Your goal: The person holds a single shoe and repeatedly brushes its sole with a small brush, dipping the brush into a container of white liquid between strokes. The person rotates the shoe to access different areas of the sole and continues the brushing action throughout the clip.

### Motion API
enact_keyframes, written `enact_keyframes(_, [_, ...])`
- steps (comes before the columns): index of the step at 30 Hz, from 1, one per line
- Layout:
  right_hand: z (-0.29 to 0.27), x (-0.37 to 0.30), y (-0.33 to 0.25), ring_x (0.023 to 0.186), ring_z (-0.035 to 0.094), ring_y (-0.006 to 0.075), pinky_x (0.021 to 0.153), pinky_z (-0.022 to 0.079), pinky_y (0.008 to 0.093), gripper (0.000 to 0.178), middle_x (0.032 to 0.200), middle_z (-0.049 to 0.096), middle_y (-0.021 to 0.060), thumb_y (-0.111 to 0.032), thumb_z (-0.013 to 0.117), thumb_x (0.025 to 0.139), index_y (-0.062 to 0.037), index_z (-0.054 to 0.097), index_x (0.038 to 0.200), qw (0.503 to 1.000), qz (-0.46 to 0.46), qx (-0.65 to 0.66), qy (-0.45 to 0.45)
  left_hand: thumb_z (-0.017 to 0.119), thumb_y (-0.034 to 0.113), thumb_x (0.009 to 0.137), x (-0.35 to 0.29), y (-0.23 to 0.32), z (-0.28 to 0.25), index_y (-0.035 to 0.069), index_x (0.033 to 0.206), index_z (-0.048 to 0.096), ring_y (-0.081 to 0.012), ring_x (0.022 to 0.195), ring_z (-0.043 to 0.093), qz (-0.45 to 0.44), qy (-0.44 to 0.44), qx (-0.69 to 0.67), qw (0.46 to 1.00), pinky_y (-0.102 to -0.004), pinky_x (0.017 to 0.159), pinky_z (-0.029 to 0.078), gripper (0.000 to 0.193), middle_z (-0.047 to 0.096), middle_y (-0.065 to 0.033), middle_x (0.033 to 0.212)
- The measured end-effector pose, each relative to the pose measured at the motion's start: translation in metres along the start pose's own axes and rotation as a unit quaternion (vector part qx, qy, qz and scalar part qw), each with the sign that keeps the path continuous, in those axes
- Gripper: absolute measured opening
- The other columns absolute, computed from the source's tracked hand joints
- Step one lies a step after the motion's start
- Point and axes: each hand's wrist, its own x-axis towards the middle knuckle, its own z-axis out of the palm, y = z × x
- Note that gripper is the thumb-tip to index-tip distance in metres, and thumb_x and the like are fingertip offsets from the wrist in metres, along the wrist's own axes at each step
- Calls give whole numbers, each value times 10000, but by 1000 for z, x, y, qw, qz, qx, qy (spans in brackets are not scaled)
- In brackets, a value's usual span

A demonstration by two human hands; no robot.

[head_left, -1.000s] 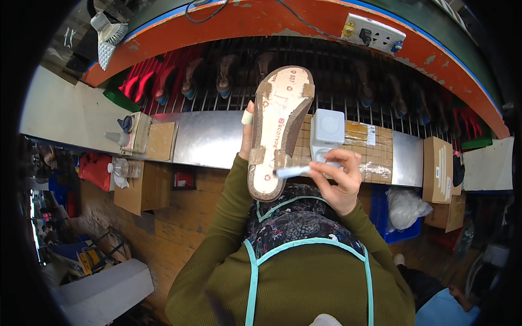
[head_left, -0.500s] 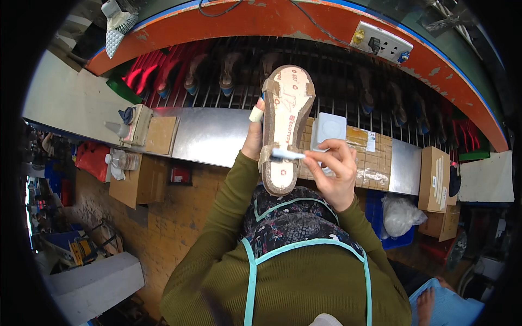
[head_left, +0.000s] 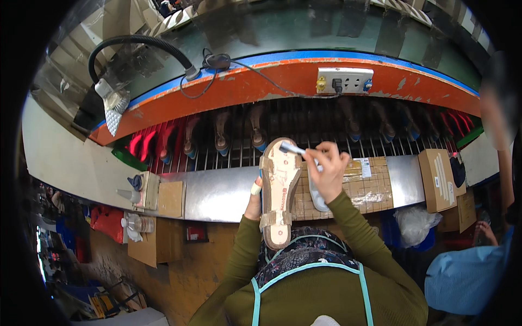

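A shoe bottom, pale in the middle with a brown rim and brown straps folded over it, is held upright before me with its underside toward me. My left hand grips its left edge; the thumb has a pale wrap, and the other fingers are hidden behind the shoe. Pinched in my right hand is a small brush with a light handle and dark bristles. Its head lies against the far, rounded end of the underside. A pale grey container stands just below my right hand, partly covered by it.
Behind the metal ledge, several shoes hang over a rack of rods under an orange beam. Flat cardboard lies right of the shoe; a carton stands farther right. A bent hose lamp hangs upper left. Another person is at the right.
The brush has moved from the near strap to the far end of the shoe. The view has shifted, with more of the beam showing. Another person now shows more at the right.
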Motion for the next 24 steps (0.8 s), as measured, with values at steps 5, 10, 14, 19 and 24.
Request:
enact_keyframes(5, [3,-53,-1,715,539,146,772,301,343,149,921,615,20,-239,744,844,-100,729,893,990,34,115,-76,419,653,953,5,-16,-16,50,1424,434,-174,1045,640,2,99,-83,992,-296,833,570,765,592,-119,1289])
enact_keyframes(10, [7,-92,10,868,566,167,790,461,340,395,914,601,79,-399,641,952,-35,512,871,795,376,420,-222,369,653,976,18,-15,-27,84,1481,373,-229,1212,548,47,177,-105,977,-359,1023,466,761,511,-99,1400])
enact_keyframes(14, [16,-89,-5,872,553,122,764,474,281,456,972,522,44,-314,742,879,-111,365,1037,788,294,511,-180,356,672,971,35,-14,-16,70,1495,328,-252,1339,418,79,237,-93,964,-397,1133,321,799,428,-119,1464])
enact_keyframes(19, [29,-70,13,904,557,102,749,492,246,505,981,499,37,-87,802,814,-132,345,1025,796,348,474,-142,353,752,922,42,-23,-25,-24,1493,249,-299,1332,386,7,213,-82,974,-425,1120,288,969,351,-164,1491])
enact_keyframes(24, [37,-38,40,828,590,103,658,505,245,399,907,537,17,-109,757,862,-137,387,1008,688,488,534,-49,248,747,946,42,-17,-32,-38,1510,241,-283,1214,527,-56,112,25,992,-439,1111,278,967,477,-213,1395])
